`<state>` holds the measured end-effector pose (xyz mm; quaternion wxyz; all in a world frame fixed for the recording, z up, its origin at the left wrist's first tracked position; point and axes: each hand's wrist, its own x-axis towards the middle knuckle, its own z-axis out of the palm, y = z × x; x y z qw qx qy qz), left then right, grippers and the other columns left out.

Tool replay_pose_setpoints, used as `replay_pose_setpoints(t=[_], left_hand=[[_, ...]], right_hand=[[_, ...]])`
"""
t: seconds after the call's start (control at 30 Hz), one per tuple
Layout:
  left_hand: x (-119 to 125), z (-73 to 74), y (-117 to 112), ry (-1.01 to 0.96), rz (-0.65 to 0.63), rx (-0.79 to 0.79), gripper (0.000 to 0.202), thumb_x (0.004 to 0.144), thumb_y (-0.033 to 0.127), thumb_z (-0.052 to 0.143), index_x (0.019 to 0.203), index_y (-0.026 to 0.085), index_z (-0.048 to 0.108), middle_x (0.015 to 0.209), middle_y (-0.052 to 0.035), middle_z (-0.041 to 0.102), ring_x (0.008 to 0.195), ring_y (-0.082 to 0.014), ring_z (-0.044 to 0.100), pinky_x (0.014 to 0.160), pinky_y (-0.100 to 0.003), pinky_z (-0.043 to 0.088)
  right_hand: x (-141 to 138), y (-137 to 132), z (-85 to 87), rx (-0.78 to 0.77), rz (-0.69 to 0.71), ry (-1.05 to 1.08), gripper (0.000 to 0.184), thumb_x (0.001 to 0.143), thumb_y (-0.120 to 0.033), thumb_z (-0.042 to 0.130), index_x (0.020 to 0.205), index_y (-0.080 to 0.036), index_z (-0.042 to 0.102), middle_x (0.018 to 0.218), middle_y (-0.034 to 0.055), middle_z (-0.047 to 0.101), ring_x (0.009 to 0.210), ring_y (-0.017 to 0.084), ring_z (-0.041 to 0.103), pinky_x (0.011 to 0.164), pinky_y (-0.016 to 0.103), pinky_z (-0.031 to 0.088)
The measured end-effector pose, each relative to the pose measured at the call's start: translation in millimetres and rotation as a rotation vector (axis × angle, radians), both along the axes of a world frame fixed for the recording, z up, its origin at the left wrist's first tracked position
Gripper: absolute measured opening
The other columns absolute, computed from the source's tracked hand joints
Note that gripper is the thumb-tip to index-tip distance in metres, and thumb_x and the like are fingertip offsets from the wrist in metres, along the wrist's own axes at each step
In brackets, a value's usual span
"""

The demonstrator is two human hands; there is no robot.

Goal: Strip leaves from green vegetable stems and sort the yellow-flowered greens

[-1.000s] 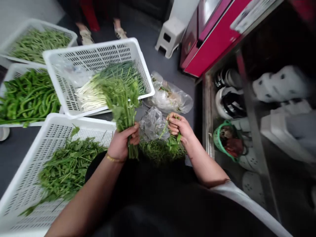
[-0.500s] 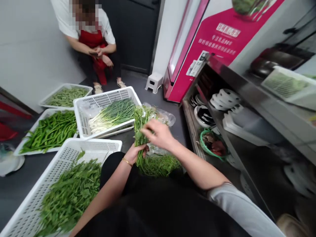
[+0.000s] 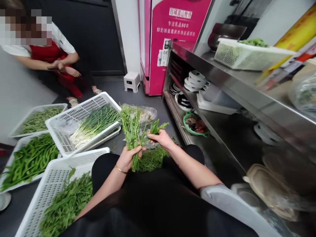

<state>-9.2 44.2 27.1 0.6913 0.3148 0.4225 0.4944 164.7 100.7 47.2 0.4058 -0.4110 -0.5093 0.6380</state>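
My left hand is wrapped round the lower stems of a bunch of leafy greens, held upright in front of my lap. To its right, my right hand pinches a leafy sprig that leans away from the bunch; I cannot tell whether its stem is still among the others. Beneath both hands lies a heap of green trimmings. At my left, a white crate holds loose leafy greens.
Scallions fill a white crate ahead; green peppers and green beans are in crates further left. A person in a red apron sits beyond. Steel shelving runs along my right, near a white stool.
My view has swung right. The right hand has moved from over the bunch to its right side and now pinches a sprig. The bunch's tops have spread apart.
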Motion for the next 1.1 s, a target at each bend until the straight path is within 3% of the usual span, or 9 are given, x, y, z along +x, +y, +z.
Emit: replay_pose_setpoints(t=[0.2,0.3,0.4,0.53,0.6,0.7,0.83,1.0,1.1], left_hand=[[7.4,10.6,-8.7,0.022,0.011,-0.054,0.032,0.063,0.025,0.076,0.087,0.010,0.061,0.074,-0.0092,0.068,0.047,-0.0099,0.055,0.042,-0.020,0.042],[6.7,14.9,-11.6,0.042,0.046,-0.023,0.031,0.063,0.025,0.075,0.085,0.009,0.060,0.072,-0.0085,0.068,0.046,-0.0097,0.055,0.041,-0.019,0.042],[5.6,19.4,-13.2,0.088,0.068,-0.028,0.032,0.062,0.026,0.076,0.084,0.009,0.059,0.072,-0.0090,0.069,0.049,-0.0116,0.058,0.042,-0.020,0.044],[4.3,22.1,-14.4,0.134,0.052,-0.060,0.034,0.061,0.027,0.077,0.083,0.008,0.059,0.068,-0.0086,0.068,0.050,-0.0135,0.060,0.041,-0.020,0.046],[3.5,21.7,-15.1,0.128,0.023,-0.077,0.034,0.061,0.027,0.076,0.082,0.009,0.058,0.066,-0.0082,0.067,0.049,-0.0134,0.060,0.040,-0.020,0.045],[1.4,19.9,-16.4,0.100,-0.031,-0.101,0.032,0.062,0.027,0.076,0.081,0.010,0.057,0.065,-0.0072,0.066,0.046,-0.0121,0.058,0.038,-0.018,0.042],[-2.9,18.0,-16.4,0.108,-0.027,-0.081,0.030,0.063,0.027,0.075,0.080,0.010,0.056,0.064,-0.0064,0.066,0.041,-0.0087,0.053,0.035,-0.017,0.039],[-6.0,20.5,-12.9,0.110,-0.036,-0.106,0.031,0.063,0.026,0.075,0.081,0.011,0.056,0.063,-0.0063,0.066,0.042,-0.0102,0.055,0.036,-0.017,0.039],[-4.0,23.7,-12.4,0.119,-0.060,-0.106,0.030,0.063,0.026,0.075,0.080,0.011,0.056,0.063,-0.0068,0.066,0.042,-0.0105,0.055,0.036,-0.017,0.039]], right_hand=[[17.9,-5.3,-0.6,-0.015,0.023,0.084,0.036,0.060,-0.038,0.072,0.081,-0.011,0.061,0.053,-0.0025,0.058,0.046,0.009,0.053,0.048,0.022,0.047],[28.4,-10.3,2.4,0.060,0.093,-0.049,0.031,0.067,-0.041,0.067,0.078,-0.013,0.059,0.058,-0.0005,0.060,0.051,0.011,0.056,0.052,0.025,0.048],[40.7,-26.2,10.3,0.439,0.013,-0.455,0.023,0.080,-0.036,0.056,0.074,-0.014,0.061,0.065,0.0028,0.060,0.060,0.012,0.058,0.059,0.025,0.047],[43.7,-45.2,22.2,1.089,-0.037,-0.902,0.021,0.088,-0.025,0.047,0.098,-0.019,0.064,0.087,0.0068,0.060,0.080,0.014,0.054,0.070,0.024,0.041],[40.3,-42.8,24.2,1.213,-0.003,-1.078,0.024,0.089,-0.022,0.044,0.101,-0.020,0.064,0.086,0.0069,0.057,0.078,0.014,0.050,0.067,0.025,0.038],[40.4,-30.3,20.5,1.228,0.056,-1.238,0.024,0.090,-0.023,0.042,0.090,-0.019,0.066,0.082,0.0069,0.055,0.076,0.016,0.047,0.064,0.026,0.036],[61.0,-25.9,15.8,1.204,0.069,-1.098,0.022,0.086,-0.030,0.050,0.101,-0.019,0.062,0.094,0.0089,0.056,0.087,0.019,0.049,0.073,0.030,0.041],[87.4,-44.7,26.3,1.254,-0.294,-0.841,0.021,0.083,-0.019,0.052,0.103,-0.021,0.061,0.096,0.0081,0.058,0.098,0.020,0.052,0.083,0.036,0.043],[80.6,-46.7,27.3,1.432,-0.194,-0.850,0.023,0.082,-0.017,0.055,0.102,-0.026,0.062,0.097,0.0046,0.061,0.105,0.019,0.051,0.088,0.037,0.041]])
